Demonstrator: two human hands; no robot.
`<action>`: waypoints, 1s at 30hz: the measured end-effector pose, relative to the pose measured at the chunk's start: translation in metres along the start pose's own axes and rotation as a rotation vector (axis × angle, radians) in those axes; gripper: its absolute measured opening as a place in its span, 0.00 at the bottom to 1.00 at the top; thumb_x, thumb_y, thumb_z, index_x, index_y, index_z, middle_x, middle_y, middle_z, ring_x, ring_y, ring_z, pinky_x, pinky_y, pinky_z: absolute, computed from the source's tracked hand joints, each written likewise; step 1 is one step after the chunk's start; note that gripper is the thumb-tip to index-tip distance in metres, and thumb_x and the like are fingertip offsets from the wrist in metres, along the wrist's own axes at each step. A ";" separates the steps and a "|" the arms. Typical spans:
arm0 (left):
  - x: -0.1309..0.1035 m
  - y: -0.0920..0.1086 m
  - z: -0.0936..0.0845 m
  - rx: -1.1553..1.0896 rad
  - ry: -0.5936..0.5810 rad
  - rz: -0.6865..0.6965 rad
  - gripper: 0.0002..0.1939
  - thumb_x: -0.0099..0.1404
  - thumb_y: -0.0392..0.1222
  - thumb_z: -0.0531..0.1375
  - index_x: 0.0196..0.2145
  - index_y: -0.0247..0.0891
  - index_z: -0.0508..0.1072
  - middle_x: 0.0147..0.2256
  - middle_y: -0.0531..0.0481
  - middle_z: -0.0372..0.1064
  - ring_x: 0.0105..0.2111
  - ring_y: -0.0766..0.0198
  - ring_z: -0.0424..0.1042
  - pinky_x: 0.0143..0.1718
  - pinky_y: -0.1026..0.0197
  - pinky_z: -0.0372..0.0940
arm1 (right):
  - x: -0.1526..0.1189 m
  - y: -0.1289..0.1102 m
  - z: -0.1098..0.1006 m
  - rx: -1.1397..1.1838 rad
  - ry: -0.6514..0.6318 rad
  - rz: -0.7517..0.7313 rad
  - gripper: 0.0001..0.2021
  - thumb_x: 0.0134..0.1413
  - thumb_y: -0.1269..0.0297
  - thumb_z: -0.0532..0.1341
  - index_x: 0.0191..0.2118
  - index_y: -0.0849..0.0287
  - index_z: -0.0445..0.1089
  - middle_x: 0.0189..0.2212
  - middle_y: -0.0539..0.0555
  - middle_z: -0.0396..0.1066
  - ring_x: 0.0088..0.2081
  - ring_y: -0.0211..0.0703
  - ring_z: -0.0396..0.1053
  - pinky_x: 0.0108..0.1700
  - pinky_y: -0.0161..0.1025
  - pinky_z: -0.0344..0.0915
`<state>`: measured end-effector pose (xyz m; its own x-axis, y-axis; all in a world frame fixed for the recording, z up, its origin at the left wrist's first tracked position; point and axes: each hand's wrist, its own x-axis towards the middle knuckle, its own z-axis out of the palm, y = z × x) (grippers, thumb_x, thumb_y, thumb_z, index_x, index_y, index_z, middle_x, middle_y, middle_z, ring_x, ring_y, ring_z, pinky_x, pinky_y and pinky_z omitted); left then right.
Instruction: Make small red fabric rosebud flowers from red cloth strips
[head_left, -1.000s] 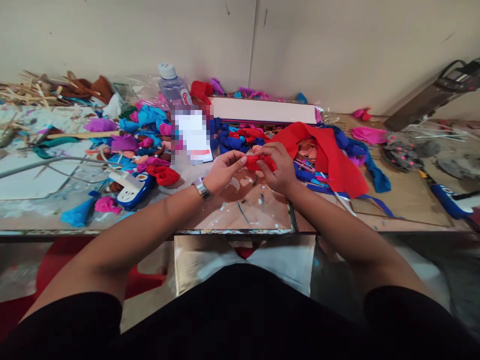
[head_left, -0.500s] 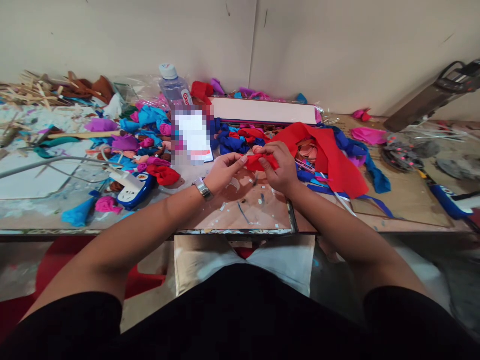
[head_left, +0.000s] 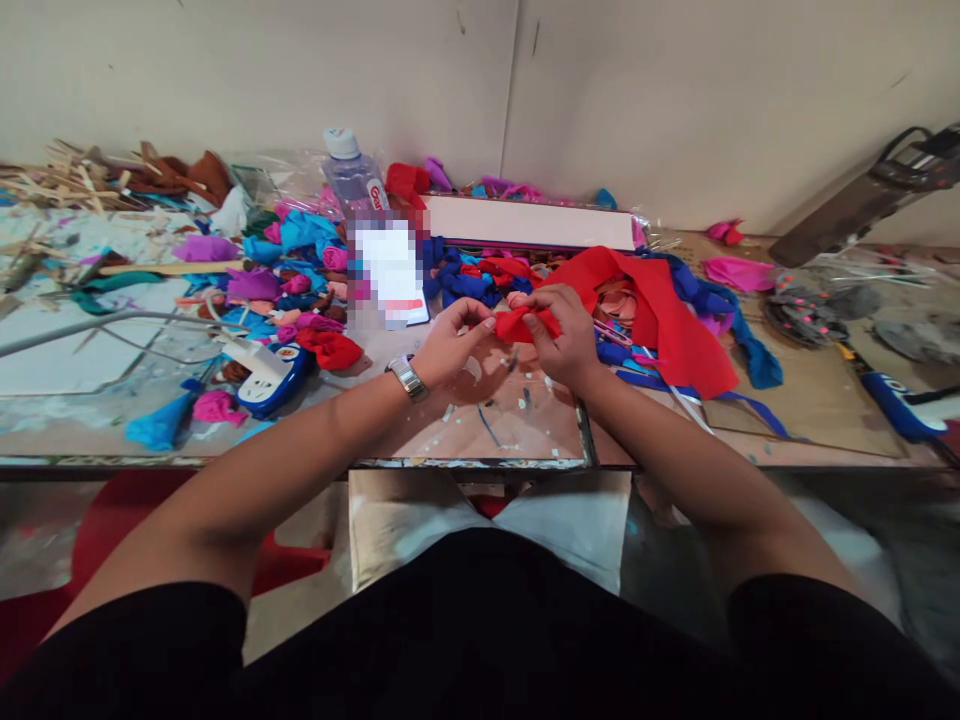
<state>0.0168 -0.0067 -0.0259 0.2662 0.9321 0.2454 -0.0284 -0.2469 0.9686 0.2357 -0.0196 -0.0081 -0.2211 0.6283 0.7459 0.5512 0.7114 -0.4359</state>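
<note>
Between my two hands, above the table, is a small piece of red crepe paper, gathered and folded. My right hand is closed round its right part, with thumb and fingers pinching it. At its left end, the thumb and fingertips of my left hand come together on the edge. A peach-coloured bit shows just above the red paper by my right fingers. To the right of my right hand lies a long red crepe paper strip, draped over blue strips and other scraps.
A phone leans near a clear bottle. Crumpled coloured paper pieces and a blue-white power strip lie left. A white-topped box sits behind my hands. A dark tumbler and another power strip are right.
The red paper between my hands is more bunched towards my right hand, and less of it spans to my left fingers. My left fingers have arched slightly upward.
</note>
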 end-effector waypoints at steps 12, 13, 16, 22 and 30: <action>0.000 -0.006 0.002 0.050 -0.117 0.089 0.27 0.65 0.66 0.70 0.46 0.39 0.82 0.46 0.44 0.82 0.46 0.55 0.80 0.52 0.53 0.72 | -0.006 0.014 0.006 -0.136 -0.119 -0.131 0.16 0.72 0.47 0.62 0.50 0.48 0.83 0.44 0.55 0.83 0.48 0.53 0.75 0.54 0.54 0.64; 0.000 -0.006 0.001 0.056 -0.122 0.094 0.26 0.65 0.66 0.70 0.46 0.39 0.82 0.46 0.44 0.83 0.46 0.56 0.80 0.52 0.54 0.72 | -0.006 0.014 0.005 -0.133 -0.123 -0.133 0.16 0.72 0.47 0.62 0.50 0.48 0.83 0.44 0.55 0.83 0.48 0.53 0.75 0.54 0.54 0.64; 0.000 -0.005 0.000 0.052 -0.109 0.099 0.26 0.67 0.66 0.69 0.45 0.39 0.83 0.45 0.44 0.83 0.45 0.57 0.79 0.51 0.55 0.72 | -0.006 0.011 0.004 -0.116 -0.145 -0.097 0.19 0.70 0.43 0.63 0.53 0.49 0.81 0.47 0.56 0.83 0.51 0.55 0.76 0.55 0.55 0.64; 0.001 0.000 0.000 0.054 -0.037 0.094 0.29 0.65 0.69 0.69 0.44 0.39 0.83 0.42 0.45 0.83 0.42 0.58 0.78 0.49 0.56 0.72 | -0.004 0.004 0.002 -0.119 -0.101 -0.056 0.19 0.69 0.42 0.63 0.46 0.52 0.80 0.43 0.57 0.84 0.48 0.55 0.76 0.53 0.53 0.65; 0.001 -0.002 -0.001 0.064 -0.046 0.085 0.28 0.66 0.69 0.68 0.44 0.39 0.84 0.42 0.45 0.83 0.40 0.60 0.78 0.47 0.57 0.71 | -0.004 0.004 0.003 -0.119 -0.097 -0.029 0.18 0.70 0.43 0.63 0.40 0.52 0.79 0.39 0.54 0.83 0.45 0.53 0.75 0.51 0.52 0.63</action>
<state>0.0163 -0.0048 -0.0279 0.3096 0.8944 0.3227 0.0086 -0.3420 0.9397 0.2361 -0.0186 -0.0142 -0.3122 0.6394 0.7026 0.6337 0.6912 -0.3474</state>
